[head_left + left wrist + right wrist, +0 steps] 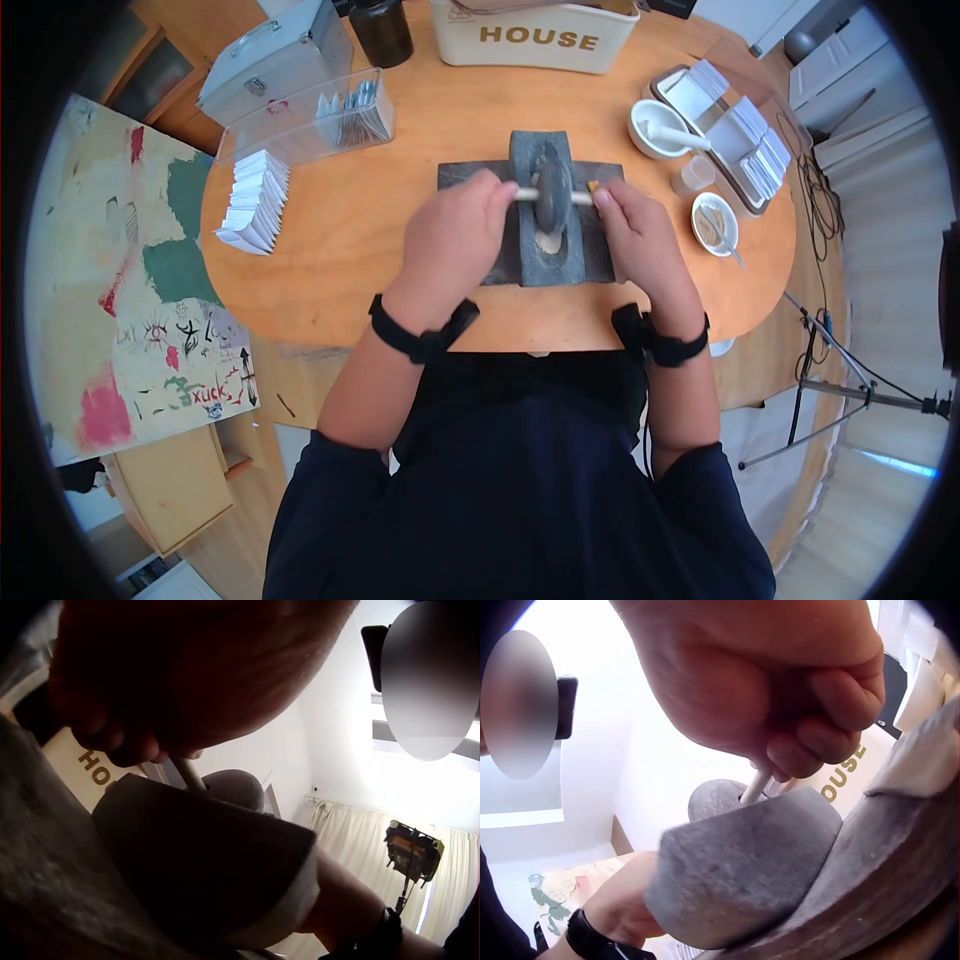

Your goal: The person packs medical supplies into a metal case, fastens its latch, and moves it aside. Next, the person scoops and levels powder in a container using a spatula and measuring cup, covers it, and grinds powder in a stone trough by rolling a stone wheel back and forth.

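Note:
A grey stone grinding wheel (553,200) stands upright in a long stone grinding trough (548,272) at mid-table in the head view. Through its centre runs a pale handle rod (527,195). My left hand (452,232) grips the rod's left end, and my right hand (642,238) holds the right end, fingers curled round it. Some pale ground material (548,242) lies in the trough just on the near side of the wheel. Both wrist views look along the trough from low down; its end hides the lower part of the wheel (714,799).
Under the trough lies a dark board (470,178). To the right are a white mortar (655,132) with pestle, a small cup (694,176), a bowl (708,232) with a spoon, and a tray (745,185) of folded papers. Leftward stand paper packets (258,205) and a clear box (300,130).

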`<action>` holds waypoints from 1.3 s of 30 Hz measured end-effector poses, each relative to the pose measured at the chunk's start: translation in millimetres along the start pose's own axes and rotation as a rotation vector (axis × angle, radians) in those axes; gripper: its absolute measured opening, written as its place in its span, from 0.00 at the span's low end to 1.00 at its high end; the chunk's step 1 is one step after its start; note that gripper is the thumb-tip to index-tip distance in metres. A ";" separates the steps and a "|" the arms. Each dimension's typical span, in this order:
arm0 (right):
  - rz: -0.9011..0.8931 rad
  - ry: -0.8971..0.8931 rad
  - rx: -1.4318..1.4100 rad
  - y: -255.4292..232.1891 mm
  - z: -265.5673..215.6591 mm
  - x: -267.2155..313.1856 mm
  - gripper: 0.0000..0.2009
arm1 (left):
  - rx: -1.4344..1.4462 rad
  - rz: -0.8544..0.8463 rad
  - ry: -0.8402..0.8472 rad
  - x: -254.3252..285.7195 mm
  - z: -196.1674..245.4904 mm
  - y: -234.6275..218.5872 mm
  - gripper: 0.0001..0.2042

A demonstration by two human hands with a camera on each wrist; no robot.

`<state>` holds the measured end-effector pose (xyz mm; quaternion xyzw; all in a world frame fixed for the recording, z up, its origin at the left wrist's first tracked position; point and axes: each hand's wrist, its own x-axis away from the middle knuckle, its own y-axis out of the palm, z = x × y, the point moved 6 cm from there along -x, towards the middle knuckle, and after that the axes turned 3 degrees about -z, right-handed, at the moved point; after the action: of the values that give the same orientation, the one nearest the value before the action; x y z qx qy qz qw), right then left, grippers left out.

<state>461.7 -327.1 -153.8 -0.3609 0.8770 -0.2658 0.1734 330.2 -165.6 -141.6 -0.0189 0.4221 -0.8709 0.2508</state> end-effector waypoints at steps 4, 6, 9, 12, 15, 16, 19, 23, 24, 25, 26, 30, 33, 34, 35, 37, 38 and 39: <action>-0.092 0.008 0.032 -2.0 -5.3 1.4 0.14 | 0.077 -0.003 0.008 14.2 -4.3 3.9 0.15; -0.076 -0.015 0.067 -1.0 -5.2 0.6 0.13 | 0.099 -0.019 -0.017 3.4 -8.6 6.1 0.15; -0.068 -0.004 0.075 -4.4 -9.6 -5.6 0.14 | 0.116 -0.018 -0.007 3.9 -4.5 2.5 0.15; -0.151 0.002 -0.006 -6.5 -9.3 7.7 0.14 | 0.065 -0.004 0.070 24.1 4.8 -0.6 0.15; -0.104 0.032 0.010 0.0 -7.4 -2.9 0.13 | 0.040 -0.040 0.018 12.1 -2.5 3.1 0.15; -0.048 0.038 0.028 -1.9 -6.0 -8.3 0.13 | 0.039 -0.001 0.045 4.5 -6.2 5.0 0.15; -0.108 0.036 -0.006 -5.9 -4.7 -3.8 0.13 | 0.023 0.015 0.063 6.7 -1.1 1.3 0.15; -0.152 0.051 0.020 -4.3 -5.0 -2.7 0.14 | -0.018 0.034 0.072 14.8 -0.4 2.3 0.15; -0.132 0.092 0.062 -3.7 -3.0 -4.6 0.14 | -0.021 0.068 0.062 11.8 -2.4 3.4 0.15; -0.094 0.105 -0.055 -0.2 -1.1 -8.1 0.14 | 0.008 0.068 0.067 3.8 -3.9 3.6 0.15; -0.091 0.104 -0.051 -1.2 0.0 -5.8 0.14 | 0.012 0.069 0.071 4.8 -2.5 3.3 0.15; -0.162 0.058 -0.027 -7.8 -8.8 5.0 0.15 | -0.014 -0.036 0.077 15.4 5.7 -0.3 0.15; -0.148 0.097 -0.002 -5.5 0.1 1.8 0.16 | 0.013 0.002 0.074 16.4 4.5 3.9 0.16; -0.145 0.101 -0.004 -2.3 4.3 -5.0 0.16 | -0.006 0.020 0.060 4.8 0.7 4.7 0.16; -0.111 0.101 -0.032 -1.5 7.8 -13.5 0.16 | -0.027 0.044 0.048 -6.5 -1.8 3.7 0.17; -0.101 0.127 0.040 -5.9 7.5 -25.3 0.16 | -0.072 0.049 0.057 -19.7 -1.3 0.7 0.17; -0.099 0.129 0.039 -4.5 5.7 -26.4 0.16 | -0.116 0.048 0.061 -23.0 -1.0 0.0 0.18; -0.052 0.112 0.047 -3.5 1.8 -27.2 0.16 | -0.115 0.069 0.056 -25.1 -1.6 -0.8 0.18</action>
<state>482.9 -310.1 -150.1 -0.3640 0.8691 -0.3104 0.1255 351.4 -152.6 -137.5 0.0055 0.4785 -0.8364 0.2672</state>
